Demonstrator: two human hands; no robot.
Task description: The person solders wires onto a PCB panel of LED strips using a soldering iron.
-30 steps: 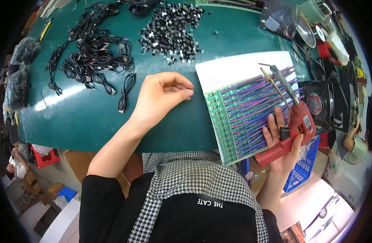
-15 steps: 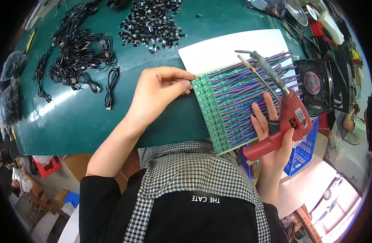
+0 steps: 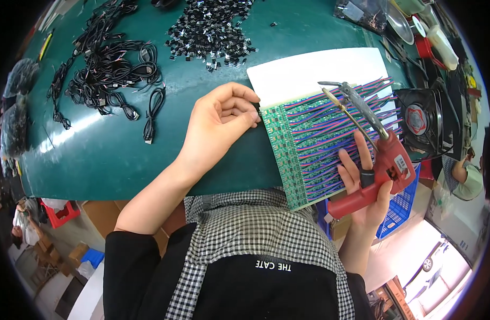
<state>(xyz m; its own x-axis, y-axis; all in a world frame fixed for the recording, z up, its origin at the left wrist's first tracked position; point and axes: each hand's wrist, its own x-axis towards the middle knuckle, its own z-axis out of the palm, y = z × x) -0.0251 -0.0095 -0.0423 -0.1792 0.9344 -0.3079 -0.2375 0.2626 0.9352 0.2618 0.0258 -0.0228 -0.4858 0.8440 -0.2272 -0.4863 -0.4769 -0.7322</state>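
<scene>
A green circuit board panel [image 3: 281,144] with rows of small parts lies on a white sheet [image 3: 314,66]. Blue, red and black wires [image 3: 330,128] run rightward from it. At its upper left corner is my left hand [image 3: 221,125], fingers curled and thumb drawn toward the index fingertip. A small dark bit shows by those fingertips, too small to name. My right hand [image 3: 370,194] holds a red soldering gun [image 3: 386,170] by its body, thumb around it and other fingers stretched over the wires. The gun's metal tip [image 3: 333,98] points up and left above the wires.
Bundled black cables [image 3: 109,74] lie at the table's left. A pile of small black connectors [image 3: 210,34] sits at the far middle. On the right are a black fan [image 3: 420,118], a solder spool [image 3: 418,25] and a blue crate [image 3: 399,210]. The green table's front edge meets my apron.
The whole view has shifted slightly, moving things right and down. My left fingers have lifted a little at the board's corner. The right hand keeps the soldering gun over the wires.
</scene>
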